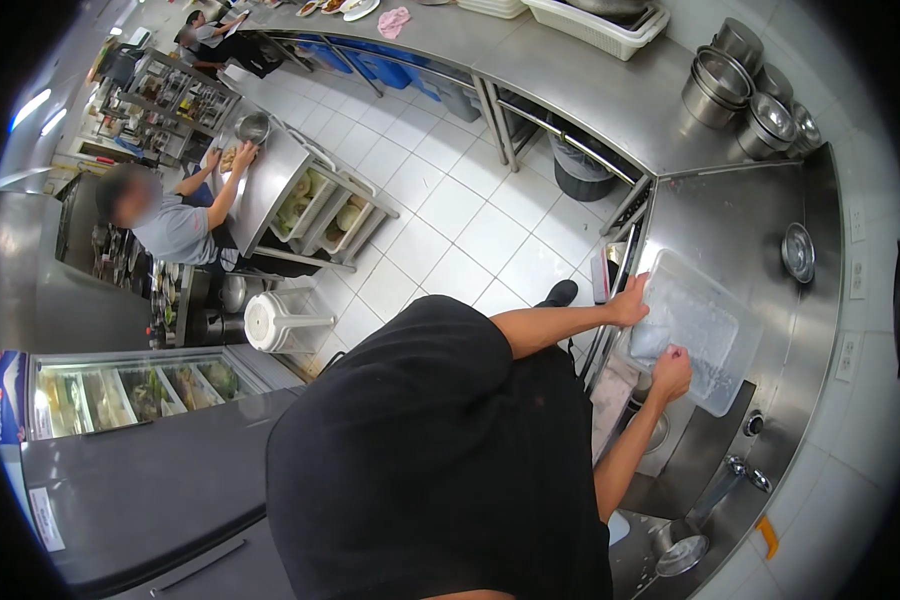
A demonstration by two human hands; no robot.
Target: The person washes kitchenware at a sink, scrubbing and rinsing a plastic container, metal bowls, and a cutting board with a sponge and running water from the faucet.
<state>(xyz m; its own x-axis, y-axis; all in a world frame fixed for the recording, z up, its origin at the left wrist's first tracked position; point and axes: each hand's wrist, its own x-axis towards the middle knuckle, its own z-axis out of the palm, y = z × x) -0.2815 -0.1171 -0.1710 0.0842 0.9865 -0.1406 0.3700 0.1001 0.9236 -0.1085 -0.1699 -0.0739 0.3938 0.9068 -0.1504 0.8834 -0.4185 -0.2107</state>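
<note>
The right hand [673,372] is curled over the clear plastic container [722,325], its fingers folded in, though I cannot tell whether they pinch anything; the left hand [630,302] has its fingers closed on the container's rim, by the front edge of the steel bench [700,215]. Farther off, a metal bowl [798,252] sits near the back edge, and metal pots [720,85] stand stacked in the corner by the wall.

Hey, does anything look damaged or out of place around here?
One thing, mildly: a crumpled pink cloth lies loose on the steel counter near a white plate, instead of folded or put away. The clear container in the left hand shows no obvious damage.
</note>
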